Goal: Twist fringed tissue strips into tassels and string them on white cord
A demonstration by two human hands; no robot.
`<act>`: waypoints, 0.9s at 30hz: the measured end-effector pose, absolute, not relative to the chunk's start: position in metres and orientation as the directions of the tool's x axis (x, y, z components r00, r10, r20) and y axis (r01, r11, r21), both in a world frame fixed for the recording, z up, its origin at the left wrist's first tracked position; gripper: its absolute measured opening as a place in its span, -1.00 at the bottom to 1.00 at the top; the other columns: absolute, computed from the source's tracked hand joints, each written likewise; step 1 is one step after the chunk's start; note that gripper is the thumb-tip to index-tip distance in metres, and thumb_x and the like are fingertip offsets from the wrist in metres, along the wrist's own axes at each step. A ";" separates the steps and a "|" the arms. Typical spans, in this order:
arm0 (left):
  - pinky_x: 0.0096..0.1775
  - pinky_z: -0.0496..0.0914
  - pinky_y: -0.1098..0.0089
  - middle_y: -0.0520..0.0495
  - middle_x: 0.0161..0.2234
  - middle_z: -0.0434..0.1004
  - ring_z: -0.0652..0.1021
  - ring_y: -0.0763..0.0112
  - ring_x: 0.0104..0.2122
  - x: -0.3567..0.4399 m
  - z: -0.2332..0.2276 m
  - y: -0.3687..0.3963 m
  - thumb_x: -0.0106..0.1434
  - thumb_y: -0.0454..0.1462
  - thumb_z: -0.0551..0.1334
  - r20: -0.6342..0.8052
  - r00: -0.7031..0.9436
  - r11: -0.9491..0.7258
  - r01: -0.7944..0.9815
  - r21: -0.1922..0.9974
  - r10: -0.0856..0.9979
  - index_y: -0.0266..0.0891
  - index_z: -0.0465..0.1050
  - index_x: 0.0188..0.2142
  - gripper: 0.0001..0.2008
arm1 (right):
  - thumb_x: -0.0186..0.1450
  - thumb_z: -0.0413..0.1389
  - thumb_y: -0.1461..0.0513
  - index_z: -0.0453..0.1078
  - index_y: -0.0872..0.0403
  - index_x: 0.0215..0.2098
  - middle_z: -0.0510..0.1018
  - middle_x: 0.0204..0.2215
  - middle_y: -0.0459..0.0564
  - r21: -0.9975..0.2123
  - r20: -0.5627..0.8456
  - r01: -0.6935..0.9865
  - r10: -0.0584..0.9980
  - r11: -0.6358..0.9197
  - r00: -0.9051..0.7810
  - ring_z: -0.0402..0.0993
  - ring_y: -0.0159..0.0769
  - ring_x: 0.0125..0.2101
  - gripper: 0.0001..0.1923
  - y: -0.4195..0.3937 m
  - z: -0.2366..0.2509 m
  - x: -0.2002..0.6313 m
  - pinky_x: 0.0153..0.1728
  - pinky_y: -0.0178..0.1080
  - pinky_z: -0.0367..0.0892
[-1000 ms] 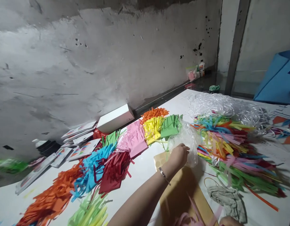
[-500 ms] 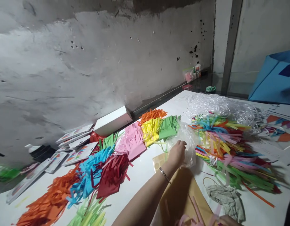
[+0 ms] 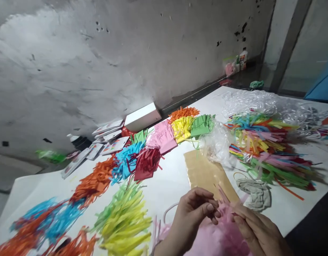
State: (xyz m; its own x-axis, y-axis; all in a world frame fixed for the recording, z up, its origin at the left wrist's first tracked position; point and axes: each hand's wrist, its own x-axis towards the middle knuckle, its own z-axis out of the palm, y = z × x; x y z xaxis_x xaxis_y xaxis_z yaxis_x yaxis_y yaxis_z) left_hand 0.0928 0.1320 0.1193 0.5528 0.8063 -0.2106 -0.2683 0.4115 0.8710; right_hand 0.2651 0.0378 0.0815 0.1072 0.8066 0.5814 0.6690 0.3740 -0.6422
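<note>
My fingers (image 3: 206,206) on the left hand (image 3: 192,213) curl inward, thumb and forefinger tips pressed together on a thin strip of the pink fringed paper (image 3: 219,238), and my right hand (image 3: 257,231) meets them from the other side, its fingers lying close together along the same piece; whether they pinch it I cannot tell. The pink paper sits low in front of me at the near edge of the white table (image 3: 166,185), soft and pale, slit into many narrow strips that fan upward between my hands, with a few loose strips poking over the brown card (image 3: 206,174) behind it. Going from the left: blue and orange fringe (image 3: 46,217), a yellow-green bundle (image 3: 123,220), then orange, blue and dark red pieces (image 3: 145,163), further back pink, yellow and green ones (image 3: 182,128). Right of the card lie crumpled clear plastic (image 3: 217,142), a grey cloth (image 3: 253,192) and a heap of mixed coloured strips (image 3: 265,149).
</note>
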 end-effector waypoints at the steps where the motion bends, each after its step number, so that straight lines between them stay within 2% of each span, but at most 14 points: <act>1: -0.45 0.50 0.48 -0.04 -0.44 0.63 0.63 0.42 -0.48 0.087 0.117 0.119 0.09 -0.25 0.53 -0.194 0.516 0.383 -0.289 0.877 0.834 -0.29 0.56 -0.29 -0.74 | 0.52 -0.10 0.20 0.48 0.00 -0.13 0.67 -0.33 -0.01 -0.614 0.597 0.665 0.801 0.425 0.040 0.65 -0.27 -0.33 -0.71 0.039 0.086 0.259 -0.26 -0.38 0.51; 5: -0.37 0.55 0.43 -0.08 -0.40 0.65 0.63 0.42 -0.47 0.065 0.102 0.082 0.21 -0.23 0.45 -0.048 0.363 0.153 -0.268 0.951 0.931 -0.29 0.55 -0.29 -0.82 | 0.52 -0.16 0.32 0.40 0.03 -0.26 0.58 -0.44 -0.05 -0.542 0.566 0.666 0.808 0.512 -0.161 0.57 -0.32 -0.42 -0.67 0.035 0.094 0.234 -0.32 -0.32 0.43; 9: -0.32 0.56 0.44 -0.09 -0.32 0.65 0.65 0.42 -0.42 0.043 0.088 0.059 0.35 -0.26 0.32 0.197 0.308 -0.158 -0.149 0.976 0.931 -0.22 0.54 -0.16 -0.89 | 0.48 -0.16 0.37 0.36 0.03 -0.30 0.55 -0.46 -0.08 -0.485 0.509 0.669 0.804 0.563 -0.307 0.51 -0.32 -0.48 -0.68 0.024 0.096 0.219 -0.41 -0.28 0.31; 12: -0.31 0.56 0.46 -0.09 -0.29 0.62 0.66 0.42 -0.39 0.031 0.088 0.049 0.40 -0.31 0.25 0.309 0.298 -0.313 -0.036 0.949 0.903 -0.18 0.51 -0.09 -0.88 | 0.48 -0.17 0.37 0.34 0.01 -0.28 0.52 -0.47 -0.12 -0.547 0.418 0.617 0.823 0.566 -0.384 0.49 -0.35 -0.48 -0.69 0.018 0.101 0.214 -0.45 -0.30 0.26; 15: -0.31 0.54 0.48 -0.09 -0.33 0.61 0.65 0.43 -0.40 0.023 0.096 0.043 0.41 -0.38 0.20 0.386 0.355 -0.440 0.082 0.894 0.851 -0.18 0.49 -0.10 -0.86 | 0.49 -0.14 0.34 0.32 0.00 -0.34 0.50 -0.48 -0.16 -0.663 0.240 0.601 0.887 0.446 -0.393 0.48 -0.38 -0.49 -0.70 0.014 0.110 0.211 -0.47 -0.32 0.22; 18: -0.33 0.52 0.49 -0.06 -0.37 0.61 0.63 0.44 -0.42 0.020 0.101 0.037 0.41 -0.41 0.18 0.453 0.394 -0.543 0.152 0.826 0.800 -0.17 0.46 -0.10 -0.84 | 0.47 -0.10 0.33 0.30 0.00 -0.39 0.52 -0.50 -0.17 -0.724 0.092 0.606 0.916 0.331 -0.391 0.47 -0.39 -0.51 -0.70 0.012 0.117 0.208 -0.49 -0.32 0.17; 23: -0.38 0.46 0.54 0.01 -0.43 0.57 0.57 0.48 -0.48 0.021 0.098 0.029 0.39 -0.43 0.17 0.529 0.365 -0.631 0.268 0.728 0.766 -0.15 0.41 -0.15 -0.84 | 0.41 -0.08 0.36 0.32 0.01 -0.42 0.52 -0.50 -0.14 -0.700 0.055 0.637 0.914 0.322 -0.402 0.45 -0.35 -0.52 -0.72 0.006 0.117 0.203 -0.51 -0.27 0.09; 27: -0.33 0.48 0.52 -0.01 -0.41 0.58 0.58 0.45 -0.43 0.019 0.099 0.028 0.37 -0.45 0.17 0.545 0.382 -0.655 0.281 0.701 0.747 -0.16 0.40 -0.15 -0.83 | 0.43 -0.07 0.33 0.32 0.01 -0.39 0.53 -0.48 -0.16 -0.731 0.018 0.621 0.918 0.283 -0.397 0.43 -0.36 -0.51 -0.74 0.002 0.112 0.203 -0.49 -0.29 0.11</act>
